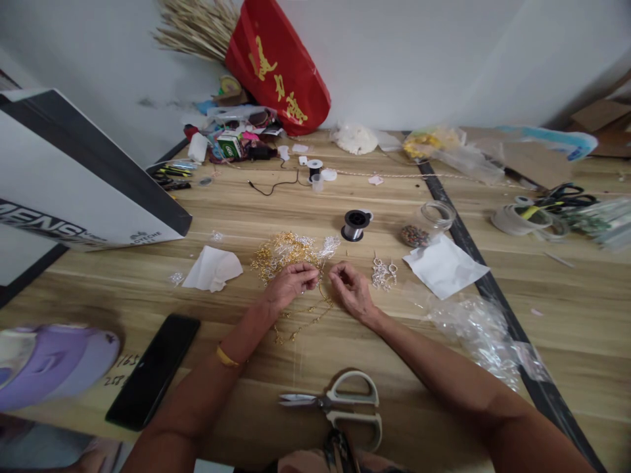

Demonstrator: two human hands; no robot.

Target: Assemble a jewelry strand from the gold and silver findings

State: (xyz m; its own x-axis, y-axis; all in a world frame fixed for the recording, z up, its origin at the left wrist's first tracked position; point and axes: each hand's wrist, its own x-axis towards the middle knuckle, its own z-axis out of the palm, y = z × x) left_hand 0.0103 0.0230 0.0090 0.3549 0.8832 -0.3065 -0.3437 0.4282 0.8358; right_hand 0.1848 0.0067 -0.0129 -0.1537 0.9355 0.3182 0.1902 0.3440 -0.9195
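Note:
My left hand [298, 279] is closed in a pinch, with a thin gold chain [315, 320] at its fingertips. The chain loops down onto the wooden table below both hands. Just to the right, my right hand [351, 289] is also pinched; anything between its fingers is too small to make out. The two sets of fingertips face each other a small gap apart. Behind my left hand lies a heap of gold and silver chains [286, 253]. Silver chain pieces with rings [383, 273] rest right of my right hand.
Scissors [345, 401] lie near the front edge. A wire spool [355, 225] stands behind the hands. To the right are a jar of beads [424, 226], white paper [446, 266] and clear plastic bags [480, 332]. On the left are a phone [154, 371] and a large box [89, 177].

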